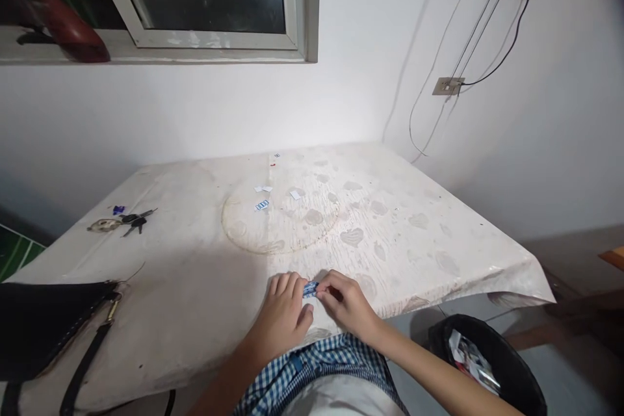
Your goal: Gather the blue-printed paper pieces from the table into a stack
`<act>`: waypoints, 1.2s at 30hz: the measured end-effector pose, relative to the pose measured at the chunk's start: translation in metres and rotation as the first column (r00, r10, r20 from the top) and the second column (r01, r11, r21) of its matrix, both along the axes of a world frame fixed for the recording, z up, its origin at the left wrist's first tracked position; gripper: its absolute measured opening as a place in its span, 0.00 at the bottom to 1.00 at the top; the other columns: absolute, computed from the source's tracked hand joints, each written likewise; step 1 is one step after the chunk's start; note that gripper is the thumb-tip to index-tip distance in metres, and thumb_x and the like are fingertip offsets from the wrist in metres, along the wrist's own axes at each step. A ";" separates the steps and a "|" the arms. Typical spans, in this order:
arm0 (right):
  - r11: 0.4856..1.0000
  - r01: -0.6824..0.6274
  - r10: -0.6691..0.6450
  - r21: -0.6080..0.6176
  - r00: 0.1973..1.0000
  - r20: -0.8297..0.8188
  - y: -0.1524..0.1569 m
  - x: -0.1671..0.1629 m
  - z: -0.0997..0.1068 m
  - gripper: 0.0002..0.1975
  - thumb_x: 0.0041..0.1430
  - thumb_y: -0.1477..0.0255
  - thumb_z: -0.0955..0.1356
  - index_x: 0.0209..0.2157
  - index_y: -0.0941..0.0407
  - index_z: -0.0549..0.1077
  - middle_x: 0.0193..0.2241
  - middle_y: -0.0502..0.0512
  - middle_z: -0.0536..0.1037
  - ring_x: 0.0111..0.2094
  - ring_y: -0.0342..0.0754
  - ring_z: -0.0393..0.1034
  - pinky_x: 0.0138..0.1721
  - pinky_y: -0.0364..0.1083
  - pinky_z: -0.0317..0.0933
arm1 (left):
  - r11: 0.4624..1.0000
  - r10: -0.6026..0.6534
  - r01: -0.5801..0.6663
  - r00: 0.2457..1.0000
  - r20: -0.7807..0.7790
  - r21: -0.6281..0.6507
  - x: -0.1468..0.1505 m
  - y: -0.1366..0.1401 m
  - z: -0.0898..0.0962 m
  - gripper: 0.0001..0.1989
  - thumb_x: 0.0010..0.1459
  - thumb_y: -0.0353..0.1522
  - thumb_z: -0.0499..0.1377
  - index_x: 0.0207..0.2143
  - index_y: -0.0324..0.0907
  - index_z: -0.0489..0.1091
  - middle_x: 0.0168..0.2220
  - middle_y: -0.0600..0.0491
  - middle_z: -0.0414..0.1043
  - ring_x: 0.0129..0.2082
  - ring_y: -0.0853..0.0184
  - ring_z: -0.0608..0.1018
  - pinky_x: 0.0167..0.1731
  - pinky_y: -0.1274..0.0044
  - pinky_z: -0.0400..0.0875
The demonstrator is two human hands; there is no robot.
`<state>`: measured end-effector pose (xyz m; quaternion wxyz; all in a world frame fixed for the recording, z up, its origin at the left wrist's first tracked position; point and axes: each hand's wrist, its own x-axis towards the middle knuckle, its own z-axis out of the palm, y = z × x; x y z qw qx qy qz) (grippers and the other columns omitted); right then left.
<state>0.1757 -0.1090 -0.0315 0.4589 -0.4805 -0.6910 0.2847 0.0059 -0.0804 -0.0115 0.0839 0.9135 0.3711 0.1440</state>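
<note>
A small blue-and-white printed piece (311, 289), which looks like paper, lies at the table's near edge between my two hands. My left hand (285, 312) rests over its left end with the fingers bent down and the thumb to the right, holding it against the cloth. At its right end, my right hand (341, 299) pinches it between thumb and fingertips. Its left part is hidden under my left fingers. Farther off on the table are a similar blue-and-white strip (262, 205) and small white paper pieces (295, 195).
A patterned cloth covers the table (185, 312). On the left lie keys (136, 220), a small purple item (118, 210) and a black bag (53, 325). A lined bin (487, 364) stands below the right edge. Cords hang by a wall socket (447, 86).
</note>
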 end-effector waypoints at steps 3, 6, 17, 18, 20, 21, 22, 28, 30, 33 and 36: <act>0.998 0.046 -0.047 0.036 0.998 0.046 -0.002 -0.005 -0.002 0.06 0.60 0.74 0.62 0.30 0.56 0.68 0.28 0.52 0.68 0.28 0.44 0.64 0.29 0.43 0.59 | 1.000 -0.001 0.001 1.000 -0.015 0.029 0.000 -0.001 -0.002 0.09 0.59 0.29 0.47 0.39 0.40 0.63 0.36 0.49 0.63 0.38 0.60 0.64 0.41 0.66 0.59; 0.989 0.133 -0.139 0.059 0.986 0.096 -0.003 -0.008 -0.005 0.03 0.58 0.73 0.64 0.36 0.56 0.66 0.31 0.53 0.68 0.28 0.45 0.63 0.29 0.44 0.60 | 0.999 0.003 -0.001 0.999 -0.045 0.047 0.000 -0.001 -0.003 0.12 0.60 0.25 0.44 0.40 0.40 0.64 0.37 0.49 0.63 0.39 0.60 0.65 0.41 0.67 0.60; 0.996 0.055 -0.044 -0.077 0.990 0.132 -0.003 -0.010 -0.011 0.17 0.58 0.76 0.61 0.50 0.53 0.61 0.32 0.51 0.72 0.25 0.43 0.64 0.28 0.42 0.60 | 0.999 0.000 0.001 1.000 -0.028 0.050 0.000 -0.002 -0.004 0.11 0.60 0.25 0.44 0.39 0.40 0.64 0.37 0.48 0.63 0.39 0.60 0.65 0.40 0.68 0.60; 0.995 0.054 -0.044 -0.081 0.991 0.124 -0.003 -0.010 -0.009 0.17 0.58 0.75 0.62 0.50 0.53 0.62 0.32 0.51 0.72 0.25 0.43 0.64 0.28 0.42 0.60 | 0.999 0.001 0.001 0.999 -0.033 0.049 0.000 -0.002 -0.004 0.12 0.60 0.25 0.43 0.39 0.40 0.64 0.37 0.48 0.63 0.39 0.60 0.65 0.40 0.68 0.60; 0.996 0.044 -0.037 -0.075 0.994 0.098 0.002 -0.008 -0.002 0.18 0.57 0.73 0.63 0.50 0.53 0.61 0.35 0.52 0.71 0.26 0.42 0.64 0.29 0.42 0.61 | 0.999 0.005 -0.003 0.999 -0.043 0.050 -0.001 -0.002 -0.004 0.12 0.59 0.24 0.43 0.39 0.40 0.64 0.37 0.48 0.63 0.39 0.60 0.65 0.40 0.67 0.60; 0.997 0.051 -0.044 -0.061 0.993 0.109 0.008 -0.006 0.003 0.18 0.58 0.72 0.64 0.50 0.54 0.60 0.37 0.53 0.70 0.27 0.42 0.65 0.29 0.43 0.62 | 0.999 0.006 -0.004 0.999 -0.045 0.051 -0.001 -0.003 -0.004 0.12 0.59 0.24 0.44 0.39 0.40 0.64 0.37 0.48 0.63 0.39 0.60 0.65 0.40 0.67 0.60; 0.997 0.071 -0.064 -0.043 0.988 0.143 0.019 -0.003 0.009 0.17 0.59 0.71 0.63 0.50 0.54 0.60 0.39 0.54 0.70 0.29 0.43 0.65 0.30 0.43 0.63 | 0.999 0.007 -0.004 0.999 -0.047 0.051 -0.001 -0.003 -0.004 0.12 0.58 0.23 0.44 0.39 0.40 0.64 0.37 0.47 0.63 0.39 0.60 0.65 0.40 0.67 0.60; 0.986 0.164 -0.162 0.035 0.887 0.433 0.151 0.014 0.036 0.11 0.60 0.79 0.60 0.43 0.61 0.68 0.43 0.59 0.71 0.45 0.49 0.64 0.46 0.48 0.60 | 1.000 0.012 -0.011 0.998 -0.060 0.025 -0.002 -0.004 -0.003 0.15 0.56 0.21 0.45 0.43 0.41 0.63 0.38 0.47 0.63 0.40 0.59 0.65 0.42 0.66 0.59; 0.987 0.163 -0.149 0.019 0.842 0.518 0.199 0.012 0.038 0.10 0.60 0.76 0.63 0.43 0.62 0.69 0.45 0.59 0.70 0.47 0.51 0.64 0.48 0.52 0.60 | 1.000 0.014 -0.013 0.997 -0.074 0.014 -0.002 -0.004 -0.002 0.15 0.56 0.21 0.45 0.44 0.41 0.62 0.39 0.47 0.63 0.40 0.58 0.65 0.43 0.65 0.59; 0.987 0.157 -0.108 -0.024 0.773 0.625 0.246 0.002 0.036 0.14 0.60 0.68 0.65 0.46 0.59 0.67 0.46 0.58 0.69 0.45 0.51 0.66 0.45 0.55 0.63 | 1.000 0.017 -0.017 0.995 -0.101 0.000 -0.002 -0.005 -0.001 0.15 0.55 0.21 0.46 0.44 0.40 0.62 0.39 0.46 0.63 0.40 0.57 0.65 0.43 0.64 0.59; 0.986 0.158 -0.080 -0.053 0.730 0.679 0.263 -0.010 0.032 0.15 0.61 0.68 0.65 0.48 0.59 0.67 0.47 0.58 0.69 0.44 0.50 0.67 0.43 0.54 0.64 | 1.000 0.020 -0.021 0.994 -0.108 -0.014 -0.002 -0.005 0.000 0.15 0.55 0.22 0.46 0.44 0.39 0.62 0.39 0.46 0.63 0.40 0.57 0.65 0.42 0.64 0.59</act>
